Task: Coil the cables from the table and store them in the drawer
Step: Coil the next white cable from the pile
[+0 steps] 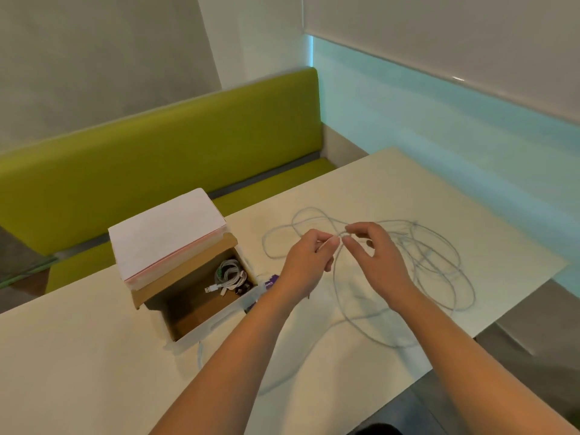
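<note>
**Two hands pinch one loose grey cable above the table**

One long, thin, pale grey cable (433, 262) sprawls in loose, overlapping loops across the cream tabletop (78, 356), mostly beyond and to the right of the right hand (375, 262). Both hands are raised over it and meet at the fingertips. The left hand (309, 262) pinches a strand between thumb and curled fingers; the right hand pinches the same stretch just beside it, its other fingers loosely bent. A loop hangs down from the pinch and trails toward the person.

To the left of the left hand stands an open white-walled, cardboard-lined drawer (219, 321), holding a bundle of coiled white and grey cables (229, 274) at its far end. The drawer's white box housing (163, 237) rises behind it. A small purple object (271, 281) peeks out between drawer and left wrist. A green upholstered bench (157, 146) runs beyond the table.
</note>
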Available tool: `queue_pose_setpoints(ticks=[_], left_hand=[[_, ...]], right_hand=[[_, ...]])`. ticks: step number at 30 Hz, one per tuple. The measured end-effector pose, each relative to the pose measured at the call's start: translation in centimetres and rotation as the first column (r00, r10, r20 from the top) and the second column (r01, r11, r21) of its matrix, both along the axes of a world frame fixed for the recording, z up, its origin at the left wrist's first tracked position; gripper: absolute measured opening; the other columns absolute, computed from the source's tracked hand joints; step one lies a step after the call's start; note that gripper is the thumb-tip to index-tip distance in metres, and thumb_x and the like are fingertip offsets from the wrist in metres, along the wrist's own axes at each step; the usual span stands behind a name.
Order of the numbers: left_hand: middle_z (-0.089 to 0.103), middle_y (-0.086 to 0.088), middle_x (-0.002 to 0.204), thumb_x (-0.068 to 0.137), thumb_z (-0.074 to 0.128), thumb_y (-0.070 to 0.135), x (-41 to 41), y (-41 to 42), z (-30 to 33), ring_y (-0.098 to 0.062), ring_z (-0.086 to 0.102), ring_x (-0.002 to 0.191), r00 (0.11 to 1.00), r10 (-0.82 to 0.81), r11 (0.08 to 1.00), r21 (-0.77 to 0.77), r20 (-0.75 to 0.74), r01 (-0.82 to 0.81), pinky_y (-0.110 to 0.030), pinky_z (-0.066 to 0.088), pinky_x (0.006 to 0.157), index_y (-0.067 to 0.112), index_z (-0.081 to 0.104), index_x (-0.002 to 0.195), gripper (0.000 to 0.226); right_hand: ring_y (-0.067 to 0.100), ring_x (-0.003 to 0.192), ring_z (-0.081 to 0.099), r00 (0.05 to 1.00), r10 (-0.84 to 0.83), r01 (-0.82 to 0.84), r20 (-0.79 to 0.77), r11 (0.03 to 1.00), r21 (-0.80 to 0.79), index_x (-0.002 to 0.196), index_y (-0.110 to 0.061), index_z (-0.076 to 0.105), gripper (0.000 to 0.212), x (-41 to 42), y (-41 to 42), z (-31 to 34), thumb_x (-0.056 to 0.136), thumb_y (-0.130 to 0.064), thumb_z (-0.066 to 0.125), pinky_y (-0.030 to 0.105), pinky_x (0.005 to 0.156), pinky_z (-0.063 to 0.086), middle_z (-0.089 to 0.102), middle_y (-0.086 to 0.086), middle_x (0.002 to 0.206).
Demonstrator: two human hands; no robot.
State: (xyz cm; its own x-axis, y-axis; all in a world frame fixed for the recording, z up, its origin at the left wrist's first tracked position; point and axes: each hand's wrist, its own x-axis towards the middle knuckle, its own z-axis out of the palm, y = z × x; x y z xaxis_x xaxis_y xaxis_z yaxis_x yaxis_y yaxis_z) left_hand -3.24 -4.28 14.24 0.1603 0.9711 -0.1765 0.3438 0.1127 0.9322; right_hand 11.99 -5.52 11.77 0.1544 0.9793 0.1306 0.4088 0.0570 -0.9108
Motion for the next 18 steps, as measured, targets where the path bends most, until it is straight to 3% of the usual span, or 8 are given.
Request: queue_pose_setpoints(ticks=[3,7,10,13,16,18], left_hand=[[0.054,0.011,0.058,0.095,0.057,0.043,1.0,0.3,0.4,-0.006,0.044,0.053,0.997,-0.001,0.997,-0.072,0.074,0.007,-0.024,0.036,0.058,0.011,0.061,0.103,0.032],[0.048,0.008,0.06,0.096,0.057,0.041,2.0,0.1,1.0,-0.007,0.036,0.051,0.977,0.01,0.988,-0.155,0.214,0.024,-0.02,0.033,0.051,0.01,0.063,0.103,0.033],[0.042,0.005,0.06,0.1,0.052,0.038,3.1,0.4,1.4,-0.008,0.03,0.051,0.916,0.034,0.975,-0.216,0.399,0.058,-0.021,0.027,0.05,0.012,0.066,0.105,0.03],[0.036,0.002,0.058,0.103,0.044,0.037,4.1,0.5,1.8,-0.011,0.03,0.053,0.909,0.02,0.973,-0.216,0.415,0.077,-0.025,0.034,0.059,0.01,0.066,0.102,0.036],[0.034,0.001,0.053,0.103,0.04,0.044,5.2,0.7,2.0,-0.012,0.035,0.052,0.944,-0.026,0.978,-0.186,0.328,0.091,-0.035,0.048,0.084,0.014,0.053,0.077,0.042],[0.031,0.001,0.053,0.103,0.039,0.047,6.0,1.1,2.3,-0.013,0.031,0.051,0.934,-0.028,0.974,-0.2,0.356,0.106,-0.034,0.054,0.081,0.015,0.047,0.072,0.045]], right_hand=[[0.008,0.08,0.063,0.998,-0.043,0.042,-0.039,0.999,-0.031,0.092,-0.022,0.064,0.013,2.0,0.5,1.5,0.097,-0.03,0.055,0.024,0.072,0.046,0.068,-0.006,0.082],[0.013,0.077,0.069,0.983,0.105,-0.127,-0.153,0.981,-0.144,0.097,-0.021,0.068,0.017,3.9,1.0,2.3,0.094,-0.035,0.059,0.031,0.08,0.053,0.066,-0.002,0.097],[0.01,0.067,0.064,0.987,0.12,-0.135,-0.104,0.978,-0.159,0.084,-0.021,0.067,0.017,4.6,1.0,2.3,0.094,-0.034,0.06,0.029,0.074,0.049,0.065,-0.001,0.084],[0.012,0.062,0.058,0.984,-0.006,-0.018,-0.176,0.991,-0.135,0.084,-0.021,0.065,0.022,5.3,1.3,2.7,0.095,-0.038,0.057,0.023,0.063,0.047,0.061,0.001,0.075],[0.01,0.058,0.051,0.973,-0.074,0.052,-0.217,0.993,-0.103,0.085,-0.028,0.069,0.02,5.8,1.9,2.9,0.094,-0.042,0.059,0.026,0.056,0.051,0.052,-0.011,0.059],[0.008,0.058,0.048,0.965,-0.132,0.113,-0.227,0.989,-0.094,0.087,-0.031,0.072,0.02,6.2,2.5,2.8,0.092,-0.045,0.059,0.026,0.056,0.045,0.055,-0.013,0.06]])
